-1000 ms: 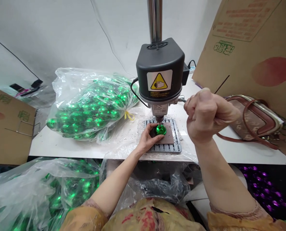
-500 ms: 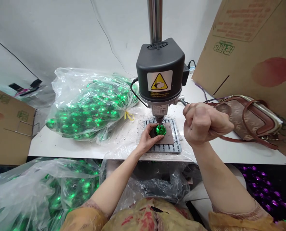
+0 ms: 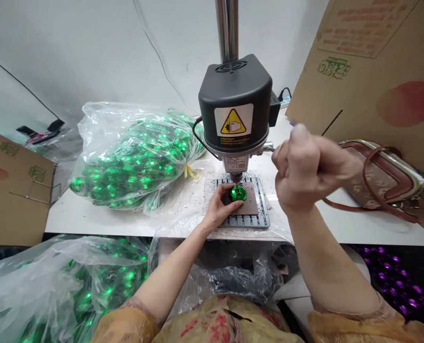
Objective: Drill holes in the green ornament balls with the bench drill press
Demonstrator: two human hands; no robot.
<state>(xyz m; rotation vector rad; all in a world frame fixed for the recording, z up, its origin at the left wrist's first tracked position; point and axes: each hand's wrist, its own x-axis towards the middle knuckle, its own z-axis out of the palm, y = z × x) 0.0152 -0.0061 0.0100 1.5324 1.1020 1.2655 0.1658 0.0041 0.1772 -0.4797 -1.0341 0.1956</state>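
Note:
A shiny green faceted piece (image 3: 238,193) sits on a brown board (image 3: 250,205) over the slotted metal base (image 3: 264,220) of a black drill press (image 3: 235,90). My left hand (image 3: 220,206) holds the piece from its left side, thumb at the front and fingers behind, just under the chuck (image 3: 236,175). To the right of the press, my right hand (image 3: 301,166) is closed in a fist around the end of the metal feed lever (image 3: 268,147); the grip inside the fist is hidden.
A clear bag (image 3: 133,157) of green pieces lies left of the press, another (image 3: 101,286) below the table edge. Cardboard boxes (image 3: 362,81) flank the table (image 3: 387,228). A brown handbag (image 3: 394,176) lies at right, purple pieces (image 3: 398,281) below it.
My right hand has risen slightly and moved a little right with the lever. My left hand and the green piece look nearly unchanged. The camera view has shifted slightly.

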